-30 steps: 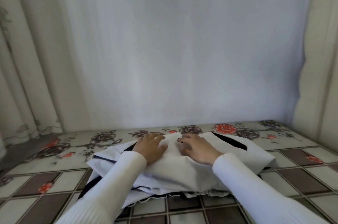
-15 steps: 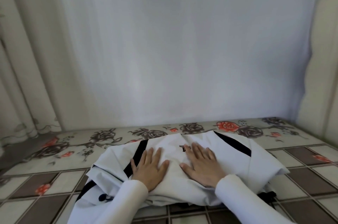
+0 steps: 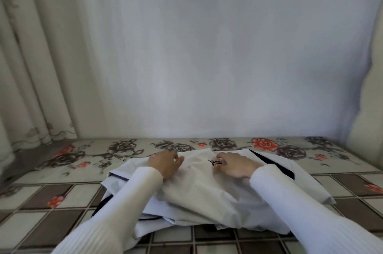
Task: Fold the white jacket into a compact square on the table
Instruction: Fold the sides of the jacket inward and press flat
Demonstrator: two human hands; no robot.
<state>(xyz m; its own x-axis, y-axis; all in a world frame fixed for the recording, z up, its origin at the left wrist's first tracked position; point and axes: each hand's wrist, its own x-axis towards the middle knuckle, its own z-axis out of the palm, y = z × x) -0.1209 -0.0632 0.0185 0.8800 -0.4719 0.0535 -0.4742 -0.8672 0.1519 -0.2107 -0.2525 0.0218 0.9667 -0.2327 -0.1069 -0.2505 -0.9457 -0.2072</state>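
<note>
The white jacket (image 3: 207, 195) with black stripes lies bunched and partly folded in the middle of the table (image 3: 51, 218). A small black logo shows on its top layer. My left hand (image 3: 165, 163) rests on the jacket's far left part, its fingers curled into the cloth near the far edge. My right hand (image 3: 235, 164) sits on the far right part beside the logo, with its fingers bent into the fabric too. Both arms wear white knit sleeves and cover part of the jacket's near side.
The table is covered by a cloth with brown and white checks and a rose border (image 3: 263, 144). A pale wall rises straight behind it. Curtains (image 3: 31, 88) hang at the left, and more pale fabric hangs at the far right.
Half a second ago both hands lay flat with spread fingers on the jacket's middle. They have slid toward its far edge and their fingers have curled into the cloth.
</note>
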